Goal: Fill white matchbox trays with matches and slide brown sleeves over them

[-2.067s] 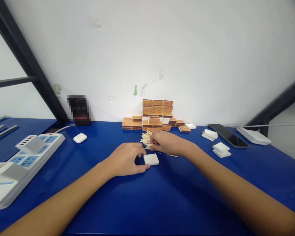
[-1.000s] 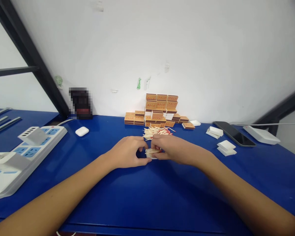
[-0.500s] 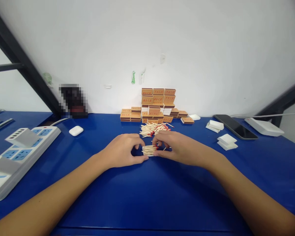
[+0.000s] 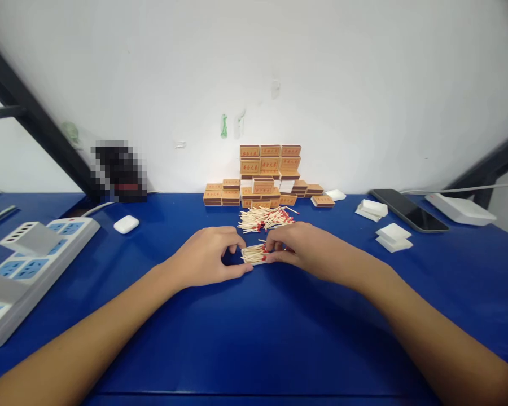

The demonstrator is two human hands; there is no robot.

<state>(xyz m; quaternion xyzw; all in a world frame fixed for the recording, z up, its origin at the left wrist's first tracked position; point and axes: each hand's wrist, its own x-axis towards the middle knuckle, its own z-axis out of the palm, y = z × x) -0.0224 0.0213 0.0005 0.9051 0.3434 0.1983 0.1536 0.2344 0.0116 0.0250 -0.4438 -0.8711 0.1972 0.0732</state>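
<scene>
A small white matchbox tray (image 4: 261,262) filled with red-tipped matches (image 4: 254,254) lies on the blue table between my hands. My left hand (image 4: 215,256) curves around the tray's left end, its thumb along the near edge. My right hand (image 4: 296,248) grips the right end, by the match heads, with thumb and fingers. Just beyond the tray, a loose pile of matches (image 4: 262,217) is spread out. Behind that pile, several orange matchboxes (image 4: 270,165) are stacked against the wall, with lower stacks on both sides.
On the left are a power strip (image 4: 68,254) and a white earbud case (image 4: 126,224). To the right lie white trays (image 4: 393,237), a dark phone (image 4: 408,210) and a white device (image 4: 459,208) with a cable. One matchbox (image 4: 323,201) lies right of the stacks.
The camera view has shifted slightly. My right fingers have closed in on the tray's right end. My left hand stays around its left end.
</scene>
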